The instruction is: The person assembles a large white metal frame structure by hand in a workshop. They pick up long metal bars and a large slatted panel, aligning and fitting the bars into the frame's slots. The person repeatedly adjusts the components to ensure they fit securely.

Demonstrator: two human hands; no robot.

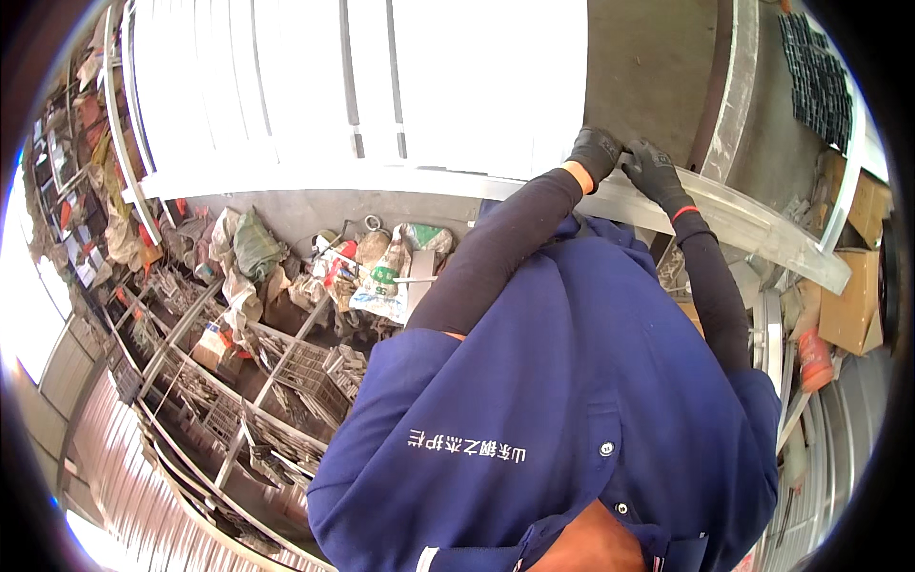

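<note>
Both of my hands wear dark gloves and meet close together at the upper right of centre, above a long pale metal rail (pixel 743 214). My left hand (pixel 597 154) has its fingers curled at the near right corner of a large, glaring white slatted panel (pixel 486 86). Just right of it, my right hand (pixel 656 173) is bent over the rail, fingers drawn in toward the left hand. Between the fingertips something small may be pinched, but I cannot make it out.
A beam (pixel 734 95) runs away past my right hand. Dark stacked pieces (pixel 818 81) and a cardboard box (pixel 850 310) stand at the right, near an orange-red cylinder (pixel 814 360). Sacks (pixel 386 272) and metal racks of parts (pixel 305 381) fill the left side.
</note>
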